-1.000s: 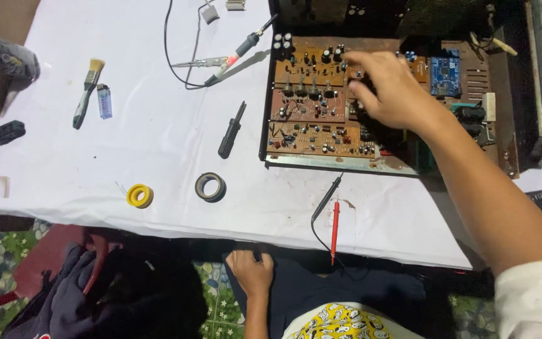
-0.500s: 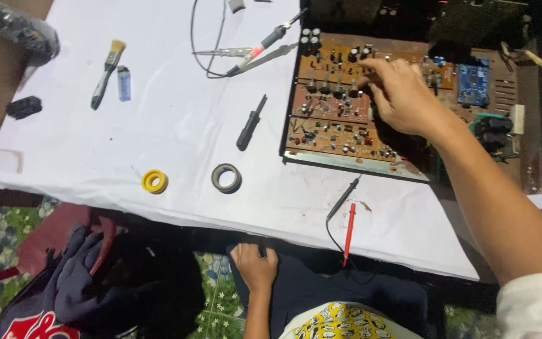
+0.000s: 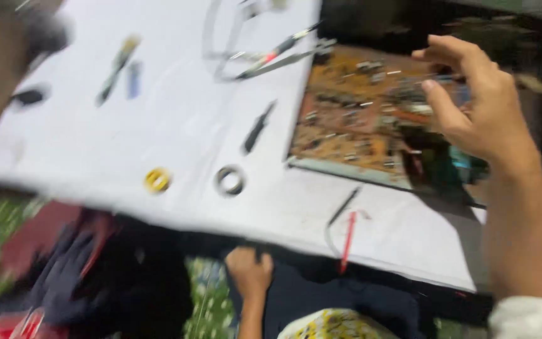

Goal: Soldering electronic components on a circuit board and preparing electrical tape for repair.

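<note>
The whole view is blurred now, smeared by head motion, where half a second ago it was sharp.

Far left on the white cloth (image 3: 177, 125) lie a brush (image 3: 118, 61) and a small blue lighter (image 3: 133, 79), in the same places as before. Nearer the table edge sit a yellow tape roll (image 3: 157, 180) and a grey ring (image 3: 230, 179), well apart from each other, unmoved. A black screwdriver (image 3: 258, 127) lies between them and the circuit board (image 3: 359, 119).

Below the table edge the left hand (image 3: 249, 271) rests on the lap with fingers curled loosely; whether it holds anything, I cannot tell. Two probes, one black (image 3: 344, 206) and one red (image 3: 348, 241), hang over the cloth's edge just above it.

The board stays on the table's right part, tilted in view. The right hand (image 3: 481, 107) has lifted off it: earlier its fingers pressed down among the components, now it hovers above the board's right end, thumb and fingers spread apart and bent, gripping nothing visible. So the contact with the board looks broken for the moment, and the work on it appears paused.
</note>
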